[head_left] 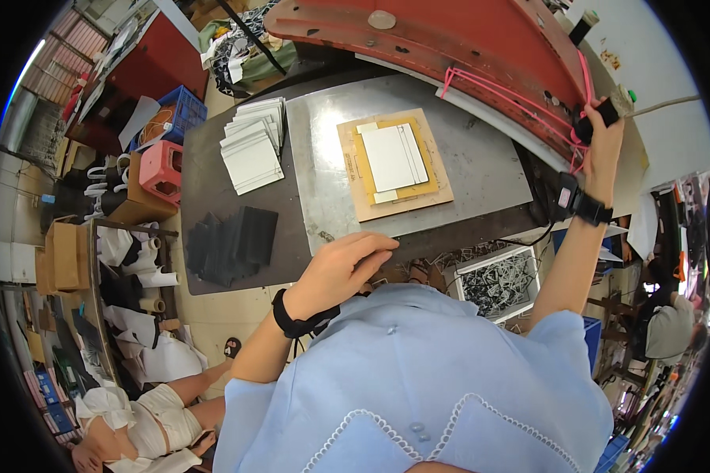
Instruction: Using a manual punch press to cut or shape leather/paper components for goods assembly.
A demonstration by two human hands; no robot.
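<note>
The right hand (603, 130) is raised and closed around a black handle (596, 118) at the edge of the red press arm (465, 39), beside pink cords (521, 98). The left hand (343, 268) is laid loosely, fingers half curled and holding nothing, on the near edge of the table (213, 189). A white sheet (394, 156) is seen lying on a yellow die set in a cardboard board (394, 162), centred on the grey metal plate (481, 165). For a clean pressing, the sheet is best kept square and the left hand kept off the plate. White cards (252, 146) and black cards (229, 240) are stacked to the left.
</note>
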